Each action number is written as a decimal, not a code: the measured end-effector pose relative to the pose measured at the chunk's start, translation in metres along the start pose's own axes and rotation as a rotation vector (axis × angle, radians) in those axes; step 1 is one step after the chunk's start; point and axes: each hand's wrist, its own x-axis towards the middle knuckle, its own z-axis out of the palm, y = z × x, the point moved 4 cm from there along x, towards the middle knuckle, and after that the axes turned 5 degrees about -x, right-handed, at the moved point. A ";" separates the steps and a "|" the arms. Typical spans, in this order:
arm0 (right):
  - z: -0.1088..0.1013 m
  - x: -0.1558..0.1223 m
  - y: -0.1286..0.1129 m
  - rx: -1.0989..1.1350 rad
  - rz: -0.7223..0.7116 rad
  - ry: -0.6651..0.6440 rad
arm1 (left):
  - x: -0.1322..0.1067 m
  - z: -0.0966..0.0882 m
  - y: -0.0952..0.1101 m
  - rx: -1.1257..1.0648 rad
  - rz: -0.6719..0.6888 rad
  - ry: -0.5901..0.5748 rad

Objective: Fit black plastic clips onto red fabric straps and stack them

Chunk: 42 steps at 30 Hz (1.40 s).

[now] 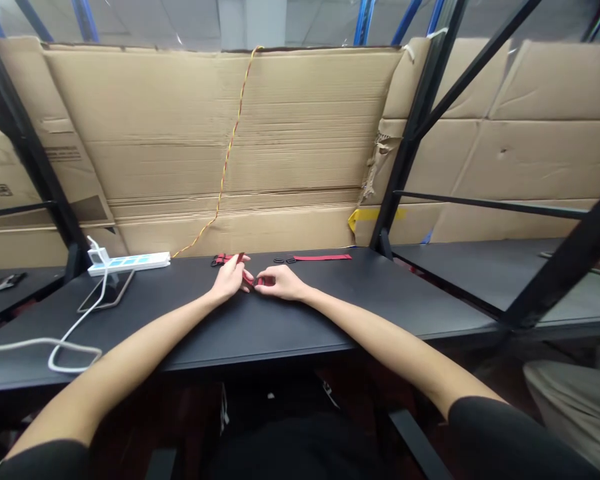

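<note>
Both hands meet over the middle of the dark tabletop, working on one red strap (249, 281) with a small black buckle. My left hand (228, 277) is closed on the strap, part of which sticks up above its fingers. Close beside it, my right hand (281, 282) pinches the buckle end; the fingertips hide most of the buckle. Just behind the left hand lies another red strap with black fittings (222, 259). Farther right, a flat red strap (323, 257) stretches along the table, with black buckles (285, 260) at its left end.
A white power strip (145, 263) stands at the back left, with a phone (111, 293) and a looping white cable (75, 327) before it. Cardboard (180, 133) walls the back, and a yellow-red cord (230, 143) hangs down it. Black metal posts (405, 153) flank the table (280, 327).
</note>
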 end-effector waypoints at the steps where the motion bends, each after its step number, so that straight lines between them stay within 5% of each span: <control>1: 0.000 0.000 0.003 0.015 0.028 0.000 | 0.001 -0.005 -0.002 0.029 -0.015 0.036; 5: 0.002 -0.003 0.017 0.115 0.147 -0.013 | -0.006 -0.019 0.010 0.477 0.297 0.103; 11: 0.003 -0.005 0.022 0.365 0.121 -0.161 | -0.019 0.003 0.018 0.605 0.536 -0.239; 24: -0.002 -0.007 0.031 0.449 0.310 -0.162 | -0.024 0.008 0.025 0.543 0.494 -0.315; 33: -0.006 -0.006 0.031 0.419 0.300 -0.194 | -0.026 0.013 0.027 0.561 0.560 -0.314; 38: -0.026 -0.006 0.044 0.279 0.251 -0.324 | -0.021 0.009 0.026 0.657 0.523 -0.319; 42: -0.061 -0.022 0.085 0.099 0.353 -0.393 | -0.011 -0.002 0.015 0.614 0.430 -0.306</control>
